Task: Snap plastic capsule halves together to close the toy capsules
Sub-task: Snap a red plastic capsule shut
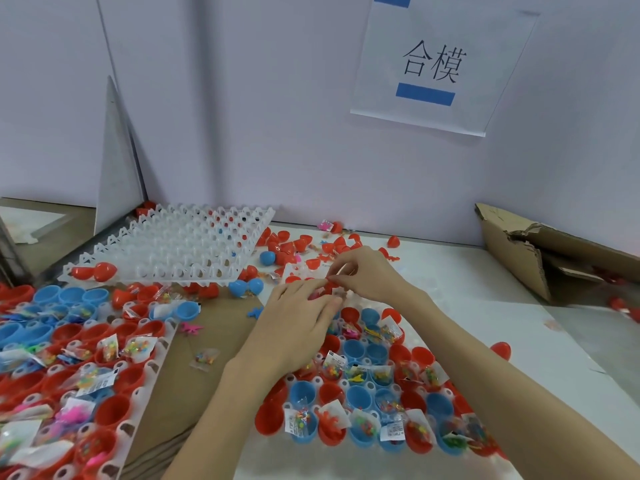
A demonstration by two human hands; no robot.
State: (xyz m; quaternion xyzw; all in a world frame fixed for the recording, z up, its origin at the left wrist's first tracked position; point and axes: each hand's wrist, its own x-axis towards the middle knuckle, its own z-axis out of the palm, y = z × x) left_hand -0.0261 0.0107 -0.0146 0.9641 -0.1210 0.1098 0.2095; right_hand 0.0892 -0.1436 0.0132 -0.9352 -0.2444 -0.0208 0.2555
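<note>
Bright, even light with a cool lilac cast fills the scene; shadows are faint and soft. Wide-angle distortion bends the wall sign (440, 64) and stretches the lower corners. The filled tray (69, 393) at lower left smears with blur, and fine detail is soft throughout.
</note>
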